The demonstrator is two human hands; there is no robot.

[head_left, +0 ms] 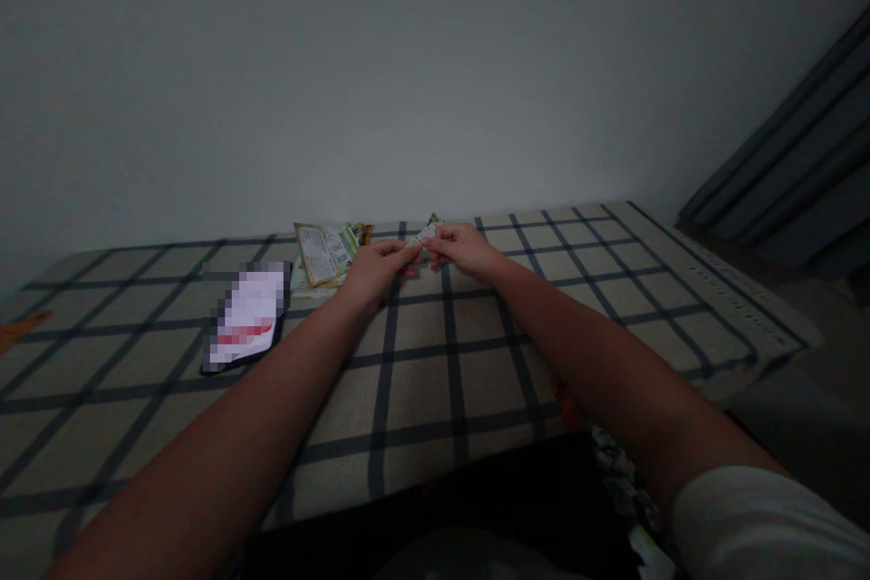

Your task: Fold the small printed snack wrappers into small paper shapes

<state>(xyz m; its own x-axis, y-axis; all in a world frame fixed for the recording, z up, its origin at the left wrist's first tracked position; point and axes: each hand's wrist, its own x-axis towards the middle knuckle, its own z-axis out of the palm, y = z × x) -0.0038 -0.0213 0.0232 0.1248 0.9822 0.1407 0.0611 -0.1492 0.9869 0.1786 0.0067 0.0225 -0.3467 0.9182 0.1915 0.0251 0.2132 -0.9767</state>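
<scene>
Both my hands meet above the far middle of the table. My left hand [379, 270] is closed, its thumb and fingers pinching the near left end of a small printed packet [427, 234]. At the packet's right side, my right hand [462, 249] is closed on it too, thumb against fingers. The packet looks whitish with fine print and a green bit at its far end; the fingers hide much of it. Just left of my left hand lie several flat green and white printed packets [319, 256], overlapping one another.
A checked cloth [414, 390] covers the table, which meets a plain wall [435, 82] at the back. A phone or tablet [248, 313] with a lit, blurred screen lies at the left. A dark curtain [802, 145] hangs at the right. Something orange [24, 328] shows at the left edge.
</scene>
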